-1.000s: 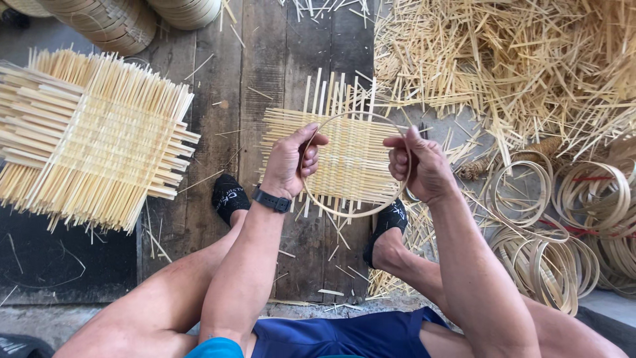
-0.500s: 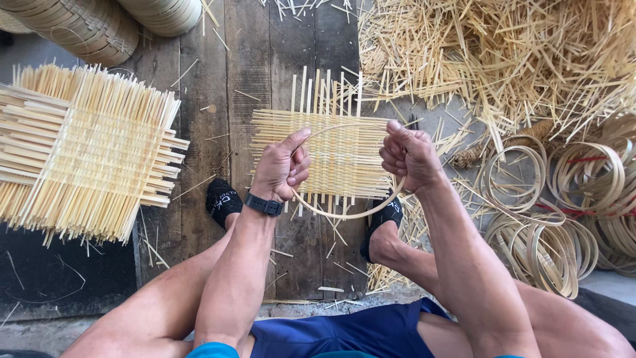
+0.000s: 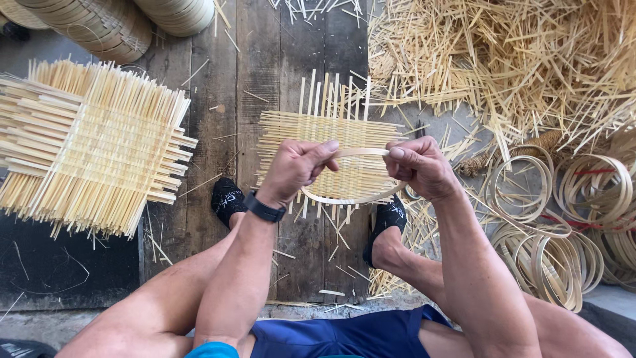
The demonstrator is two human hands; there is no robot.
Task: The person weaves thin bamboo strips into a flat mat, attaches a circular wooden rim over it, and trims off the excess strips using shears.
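My left hand [image 3: 297, 167] and my right hand [image 3: 419, 166] both grip a thin bamboo hoop [image 3: 351, 197], held above a small square woven bamboo mat [image 3: 317, 129] that lies on the wooden boards. The hoop's upper strip runs between my thumbs and its lower curve hangs below my hands. A black watch sits on my left wrist. My feet in black socks [image 3: 228, 199] rest on either side of the mat.
A stack of larger woven mats [image 3: 93, 146] lies at the left. Loose bamboo strips [image 3: 503, 59] pile up at the upper right, and several bamboo hoops [image 3: 563, 225] lie at the right. Stacked round baskets [image 3: 112, 23] stand at the top left.
My hands have moved slightly apart and lowered over the mat, and the hoop now shows stretched between them. The view shifted a little.
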